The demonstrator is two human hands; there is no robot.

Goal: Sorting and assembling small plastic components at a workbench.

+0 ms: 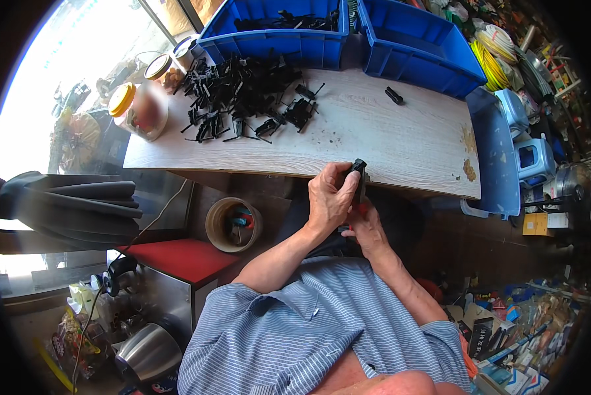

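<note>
My left hand (pixel 331 197) is closed, thumb and fingers pinching a small black plastic part (pixel 358 166) upright at the table's front edge. Just below and to the right, my right hand (pixel 369 229) is closed around a hand tool with red handles (pixel 362 209); its working end is hidden, so I cannot tell its exact kind. A big heap of similar black parts (pixel 242 89), many with thin stems sticking out, lies on the left half of the table. One separate black piece (pixel 394 95) rests farther right on the tabletop.
Two blue bins stand along the table's back: the left bin (pixel 275 47) holds black parts, the right bin (pixel 414 69) sits tilted. Jars, including a yellow-lidded jar (pixel 140 112), stand at the left. Below are a round bucket (pixel 216 247) and a red-topped cabinet (pixel 177 263).
</note>
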